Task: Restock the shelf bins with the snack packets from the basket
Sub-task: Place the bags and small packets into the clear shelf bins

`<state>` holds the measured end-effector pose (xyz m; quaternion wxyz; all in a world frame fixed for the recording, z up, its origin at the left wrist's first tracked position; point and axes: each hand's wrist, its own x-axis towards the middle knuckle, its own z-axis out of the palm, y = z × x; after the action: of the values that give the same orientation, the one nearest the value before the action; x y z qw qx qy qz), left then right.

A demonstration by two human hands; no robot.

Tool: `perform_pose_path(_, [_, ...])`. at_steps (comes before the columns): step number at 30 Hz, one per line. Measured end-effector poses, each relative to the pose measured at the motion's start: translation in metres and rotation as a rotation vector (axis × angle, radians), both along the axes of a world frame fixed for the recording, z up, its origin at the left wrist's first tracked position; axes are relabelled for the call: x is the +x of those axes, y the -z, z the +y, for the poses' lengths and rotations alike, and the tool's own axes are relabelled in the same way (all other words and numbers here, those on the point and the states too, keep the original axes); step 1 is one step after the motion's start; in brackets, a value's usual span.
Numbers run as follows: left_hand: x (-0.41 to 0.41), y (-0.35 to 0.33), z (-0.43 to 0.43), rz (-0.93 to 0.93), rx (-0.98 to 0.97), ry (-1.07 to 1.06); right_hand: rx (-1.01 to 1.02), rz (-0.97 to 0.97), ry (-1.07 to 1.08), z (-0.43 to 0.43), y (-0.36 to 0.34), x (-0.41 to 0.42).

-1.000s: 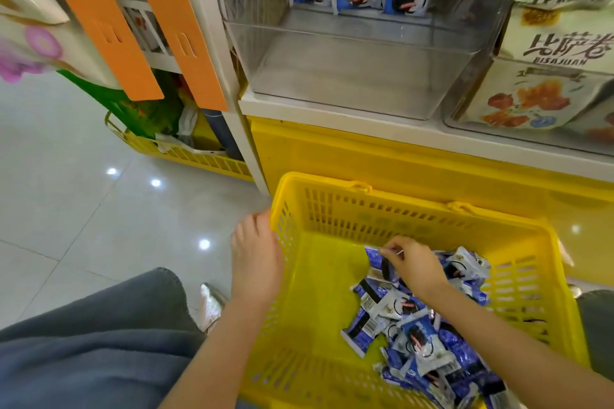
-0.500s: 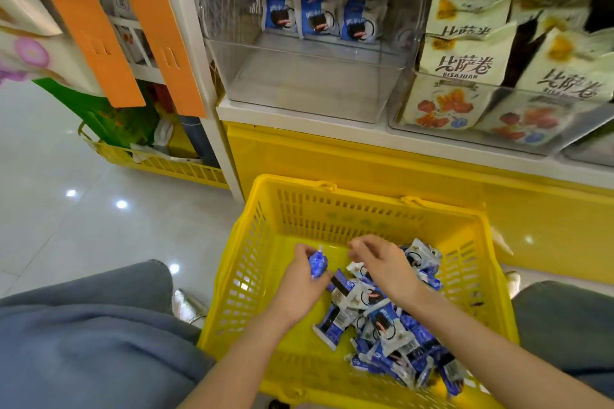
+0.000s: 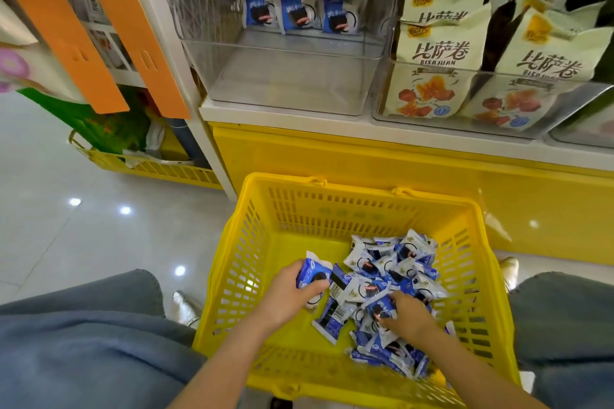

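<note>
Head view looks down on two bare hands, a little apart from each other, both inside a yellow slotted plastic basket [image 3: 239, 276]. The left hand [image 3: 289, 294] grips a blue-and-white foil snack packet [image 3: 314, 272], fingers and thumb wrapped round its lower half, with the packet's top sticking up past the knuckles. Just to its right, the right hand [image 3: 408, 317] is down in a loose pile of matching packets [image 3: 392, 264], its fingers and thumb curled round one blue packet [image 3: 378, 309] at the near side of the heap. The pile spreads beyond and beneath the right hand.

Beyond both hands, above the basket's far rim, a clear plastic shelf bin [image 3: 292, 86] sits on a white shelf. Three of the same packets [image 3: 299, 12] stand upright at its back. Ahead of the right hand, a neighbouring clear bin holds cream snack bags [image 3: 438, 53] with dark lettering and orange-red pictures. Far to the left of the left hand, two orange plastic strips [image 3: 133, 26] hang by the shelf upright, and a second yellow basket [image 3: 149, 168] stands on the glossy pale floor. Blue-grey trouser legs [image 3: 83, 342] flank the arms on either side.
</note>
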<state>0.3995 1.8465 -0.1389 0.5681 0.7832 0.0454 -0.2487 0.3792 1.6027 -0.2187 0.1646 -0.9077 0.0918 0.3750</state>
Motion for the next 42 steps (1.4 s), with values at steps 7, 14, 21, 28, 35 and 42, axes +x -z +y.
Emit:
perform_pose_path(7, [-0.003,0.0,0.0,0.106,-0.065,-0.053,0.082,0.011,0.133,0.003,-0.009,0.008])
perform_pose_path(14, [-0.002,-0.004,0.002,0.298,-0.169,-0.208,0.46,-0.08,0.327,0.031,-0.068,0.033])
perform_pose_path(21, [0.022,-0.046,0.012,0.2,-0.387,-0.36,0.795,-0.204,0.28,0.076,-0.148,0.053])
perform_pose_path(28, [0.048,-0.108,0.032,-0.266,-0.292,-0.344,0.836,-0.325,0.141,0.093,-0.212,0.063])
perform_pose_path(35, [0.079,-0.164,0.056,-0.502,-0.184,-0.359,0.859,-0.415,0.074,0.109,-0.279,0.094])
perform_pose_path(42, [0.12,-0.197,0.087,-0.402,-0.361,-0.445,0.658,-0.915,0.079,0.138,-0.338,0.192])
